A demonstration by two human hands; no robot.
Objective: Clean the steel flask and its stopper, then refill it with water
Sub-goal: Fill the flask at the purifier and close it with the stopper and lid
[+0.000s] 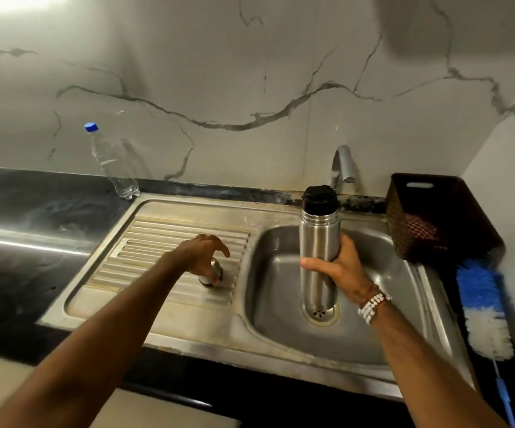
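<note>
Both forearms are reaching over the black stone counter (pixel 18 196). My right hand (pixel 339 267) is gripping the tall brushed-steel flask (pixel 319 236) mid-body over the steel sink basin (pixel 250 273), long axis vertical, black screw stopper (pixel 320 196) pointing up. My left hand (pixel 202 253) is curling over a small steel cap (pixel 211 274) on the ribbed drainboard (pixel 157 242); whether it is pinching the cap I cannot tell. Unscrewing the stopper looks to be next, so I am favouring a firm low grip and a level twist.

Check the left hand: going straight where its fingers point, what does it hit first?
The left hand arches downward, so it meets the small steel cap right under it first, perhaps already touching; then the ribbed drainboard. Depth is unclear.
</note>
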